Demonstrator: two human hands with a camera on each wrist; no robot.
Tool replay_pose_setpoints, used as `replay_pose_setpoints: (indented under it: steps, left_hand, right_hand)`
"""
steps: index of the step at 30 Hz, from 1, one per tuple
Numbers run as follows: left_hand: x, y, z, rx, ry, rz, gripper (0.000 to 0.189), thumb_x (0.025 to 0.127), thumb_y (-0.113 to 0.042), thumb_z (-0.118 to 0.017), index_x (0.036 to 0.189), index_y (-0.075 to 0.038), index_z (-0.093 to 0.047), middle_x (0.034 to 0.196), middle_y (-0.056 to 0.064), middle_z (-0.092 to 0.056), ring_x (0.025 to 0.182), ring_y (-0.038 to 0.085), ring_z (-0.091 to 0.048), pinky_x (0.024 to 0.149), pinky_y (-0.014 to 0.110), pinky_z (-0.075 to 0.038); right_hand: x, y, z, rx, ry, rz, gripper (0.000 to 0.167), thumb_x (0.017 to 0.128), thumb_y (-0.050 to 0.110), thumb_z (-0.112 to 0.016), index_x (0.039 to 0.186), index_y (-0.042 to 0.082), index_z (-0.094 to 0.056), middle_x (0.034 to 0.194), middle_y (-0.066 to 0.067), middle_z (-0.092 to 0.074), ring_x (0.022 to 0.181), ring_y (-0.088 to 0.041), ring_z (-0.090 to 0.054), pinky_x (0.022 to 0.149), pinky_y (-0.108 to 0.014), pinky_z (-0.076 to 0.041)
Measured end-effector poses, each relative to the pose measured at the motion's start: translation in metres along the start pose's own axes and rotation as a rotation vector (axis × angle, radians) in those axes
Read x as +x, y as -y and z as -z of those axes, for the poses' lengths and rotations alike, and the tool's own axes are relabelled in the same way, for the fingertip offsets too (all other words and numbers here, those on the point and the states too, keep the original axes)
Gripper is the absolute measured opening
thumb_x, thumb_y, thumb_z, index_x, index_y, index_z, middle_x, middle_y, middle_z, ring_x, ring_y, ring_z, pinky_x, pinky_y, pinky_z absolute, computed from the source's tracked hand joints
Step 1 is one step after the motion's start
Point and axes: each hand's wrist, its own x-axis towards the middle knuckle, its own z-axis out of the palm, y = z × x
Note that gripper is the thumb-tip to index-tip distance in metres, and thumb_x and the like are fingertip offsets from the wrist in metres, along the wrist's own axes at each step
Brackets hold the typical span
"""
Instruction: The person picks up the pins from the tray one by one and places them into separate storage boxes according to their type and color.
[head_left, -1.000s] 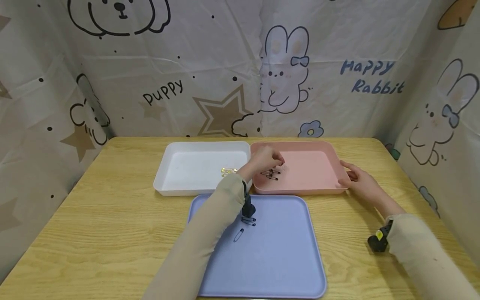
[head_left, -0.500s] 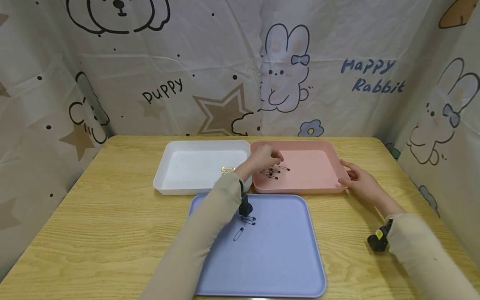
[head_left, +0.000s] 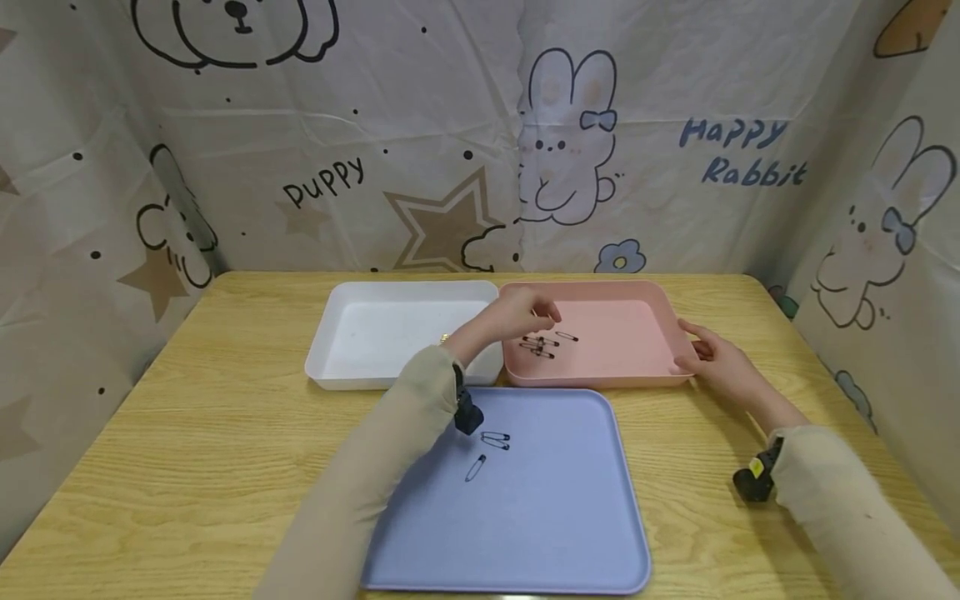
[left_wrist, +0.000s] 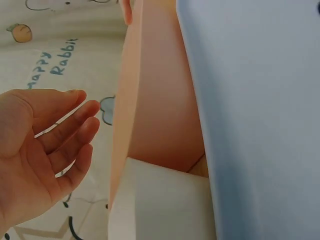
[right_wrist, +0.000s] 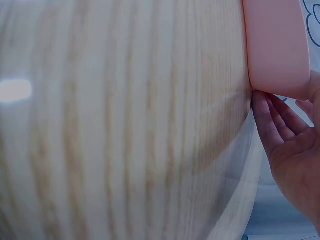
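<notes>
My left hand (head_left: 517, 315) hovers over the left part of the pink tray (head_left: 622, 337), its fingers loosely bent. The left wrist view shows the same hand (left_wrist: 47, 150) with a bare palm and nothing between the fingers. Below it in the tray lie several black-ended safety pins (head_left: 538, 343), with a single safety pin (head_left: 567, 337) a little to their right. My right hand (head_left: 720, 367) holds the tray's right end, thumb at the rim; in the right wrist view, fingertips (right_wrist: 260, 102) meet the tray's outer wall (right_wrist: 277, 55).
A blue tray (head_left: 555, 508) sits in front with three safety pins (head_left: 495, 440) on it. The white tray (head_left: 382, 337) adjoins the pink one on the left; gold-coloured pins (head_left: 444, 337) in it are mostly hidden by my left wrist. Wooden table (head_left: 187, 442) surrounds them.
A safety pin left my left hand and now lies apart in the pink tray. That hand has since drawn slightly left, its forearm covering more gold-coloured pins. My right hand stays put.
</notes>
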Motion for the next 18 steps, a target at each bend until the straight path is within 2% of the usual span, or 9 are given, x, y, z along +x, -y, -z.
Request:
replay_pose_setpoints:
  steps: [4,9,18]
  left_hand:
    - [-0.010,0.004,0.002,-0.008,0.004,-0.040,0.019,0.089,-0.015,-0.057,0.102,-0.005,-0.066,0.096,0.002,-0.066,0.080,0.012,-0.057,0.069,0.023,-0.046]
    - [-0.025,0.006,0.005,-0.021,0.009,-0.061,0.018,0.088,-0.014,-0.058,0.101,-0.005,-0.066,0.093,0.001,-0.065,0.082,0.011,-0.058,0.071,0.023,-0.047]
    - [-0.051,0.004,0.005,0.000,0.061,-0.095,0.017,0.087,-0.014,-0.059,0.102,-0.008,-0.066,0.094,-0.001,-0.064,0.083,0.010,-0.057,0.070,0.022,-0.046]
  right_hand:
    - [0.000,0.001,-0.001,-0.005,0.005,-0.012,0.076,0.090,0.041,-0.052,0.147,0.017,-0.008,0.145,-0.029,-0.019,0.129,-0.046,-0.025,0.101,-0.057,-0.024]
    - [0.001,0.002,-0.001,-0.003,0.008,-0.023,0.076,0.090,0.041,-0.052,0.147,0.016,-0.007,0.144,-0.029,-0.019,0.129,-0.045,-0.025,0.101,-0.056,-0.025]
    - [0.002,0.000,0.000,-0.010,0.002,-0.025,0.076,0.090,0.041,-0.052,0.147,0.016,-0.008,0.144,-0.030,-0.020,0.129,-0.045,-0.025,0.101,-0.056,-0.025]
